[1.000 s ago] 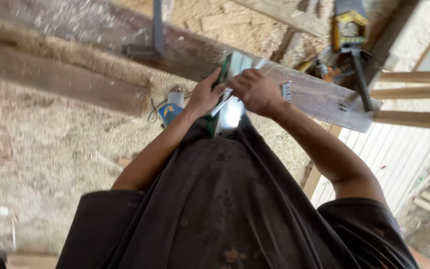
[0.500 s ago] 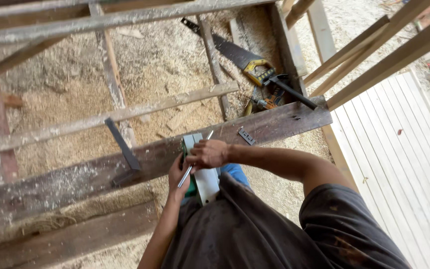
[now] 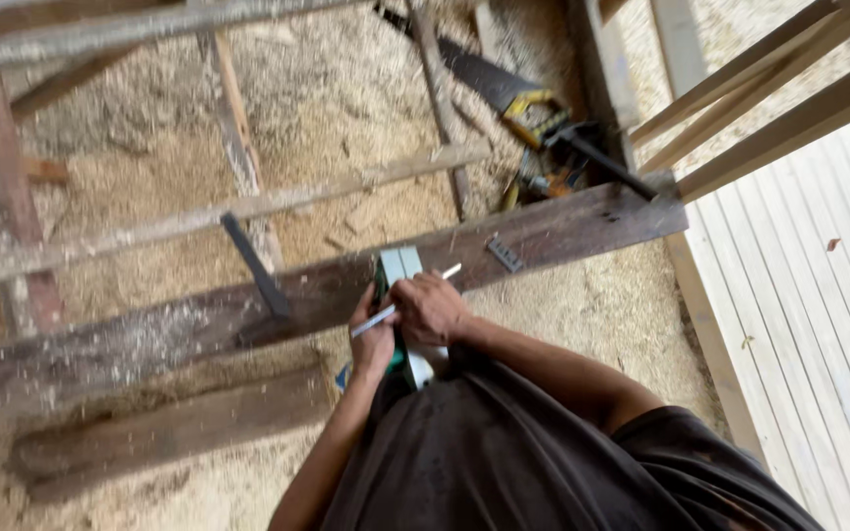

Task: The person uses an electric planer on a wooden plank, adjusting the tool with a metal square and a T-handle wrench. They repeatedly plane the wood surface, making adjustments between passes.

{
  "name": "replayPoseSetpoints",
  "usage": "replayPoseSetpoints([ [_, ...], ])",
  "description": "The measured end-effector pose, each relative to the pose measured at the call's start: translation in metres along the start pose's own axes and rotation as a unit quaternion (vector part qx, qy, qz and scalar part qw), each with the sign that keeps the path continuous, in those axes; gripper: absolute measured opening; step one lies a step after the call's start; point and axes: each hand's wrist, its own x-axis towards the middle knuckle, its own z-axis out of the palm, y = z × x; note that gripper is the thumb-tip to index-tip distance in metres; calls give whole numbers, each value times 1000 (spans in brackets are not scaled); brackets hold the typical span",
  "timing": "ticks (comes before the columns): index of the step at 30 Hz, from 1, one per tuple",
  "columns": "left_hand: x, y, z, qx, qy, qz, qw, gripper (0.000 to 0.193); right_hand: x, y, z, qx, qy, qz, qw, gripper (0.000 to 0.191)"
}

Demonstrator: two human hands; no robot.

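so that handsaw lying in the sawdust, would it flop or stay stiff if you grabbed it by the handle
The handsaw has a long thin blade, so it would probably flex and wobble somewhat. Its chunky yellow-and-black handle likely gives a firm grip. Lying flat on loose sawdust, it should slide rather than roll.

A single camera sits on the person's head and looks steeply down over the dark shirt [image 3: 543,452] at both forearms, close enough that the torso fills the lower middle of the view. It faces a long dark plank [image 3: 543,236] crossing the frame at a slant, with sawdust-covered ground [image 3: 346,98] beyond and pale floorboards [image 3: 819,324] along the right edge.
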Motion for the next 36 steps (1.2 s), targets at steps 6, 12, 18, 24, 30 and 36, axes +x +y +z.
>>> replayPoseSetpoints([
  [6,-1,10,2,67,-41,74,994,42,7,34,-27,-66,-83,-124,987,22],
  [12,-8,53,-1,216,-16,-16,976,55,4,63,-56,59,-131,-3,990,26],
  [18,-10,63,6,264,-6,-32,964,68,-7,70,-43,54,-135,-82,986,23],
  [24,-7,54,4,266,-13,-35,963,69,-6,74,-37,-33,-183,-43,982,21],
  [30,-11,42,7,192,-1,-14,981,67,-7,72,-34,-54,-148,-135,978,22],
  [36,-6,49,9,234,-30,-152,960,74,-8,55,-35,-56,-111,-39,991,21],
])
